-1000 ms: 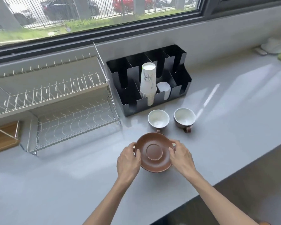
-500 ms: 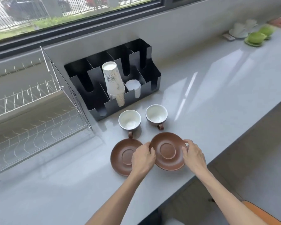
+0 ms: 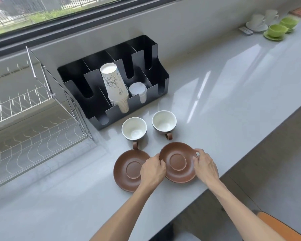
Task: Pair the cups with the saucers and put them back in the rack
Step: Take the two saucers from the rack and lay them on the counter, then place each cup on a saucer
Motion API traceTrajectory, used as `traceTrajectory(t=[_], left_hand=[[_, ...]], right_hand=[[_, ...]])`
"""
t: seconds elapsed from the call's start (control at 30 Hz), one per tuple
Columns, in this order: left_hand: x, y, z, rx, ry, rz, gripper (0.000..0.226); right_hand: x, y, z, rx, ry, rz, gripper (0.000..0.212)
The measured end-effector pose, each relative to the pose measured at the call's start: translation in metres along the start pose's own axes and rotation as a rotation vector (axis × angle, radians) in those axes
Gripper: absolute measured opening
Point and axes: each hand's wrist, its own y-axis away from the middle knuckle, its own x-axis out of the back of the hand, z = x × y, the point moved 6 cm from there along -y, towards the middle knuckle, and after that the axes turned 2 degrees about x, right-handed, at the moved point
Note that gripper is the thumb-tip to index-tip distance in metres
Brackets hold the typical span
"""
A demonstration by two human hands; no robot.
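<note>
Two brown saucers lie side by side on the grey counter. My left hand (image 3: 152, 170) and my right hand (image 3: 206, 166) grip opposite rims of the right saucer (image 3: 178, 162), which sits just over the counter. My left hand covers part of the left saucer (image 3: 128, 169), which lies flat. Behind them stand two brown cups with white insides, the left cup (image 3: 134, 128) and the right cup (image 3: 164, 121), handles toward me. The wire dish rack (image 3: 35, 136) stands at the left, its tiers bare.
A black organiser (image 3: 115, 80) behind the cups holds a stack of paper cups (image 3: 115, 86) and white lids. Green and white cups on saucers (image 3: 274, 29) sit far right. The counter's front edge runs close to my right hand.
The stacked saucers have been separated: one now lies at the left, and both hands have carried the other to the right. The camera has turned right.
</note>
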Motion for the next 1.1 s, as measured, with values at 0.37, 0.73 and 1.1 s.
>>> traceTrajectory(t=[0.37,0.73,1.1], left_hand=[[-0.007,-0.001,-0.004,-0.011,-0.006,-0.001,0.022],[0.005,-0.002,-0.003,0.007,0.033,0.006,0.039],[0.056,-0.038,0.017,0.15,0.453,0.035,0.051]], right_hand=[[-0.002,0.001,0.003,-0.008,0.011,-0.001,0.033],[0.011,0.001,0.001,0.014,0.065,0.014,0.032],[0.055,-0.044,-0.045,0.103,0.053,0.145,0.033]])
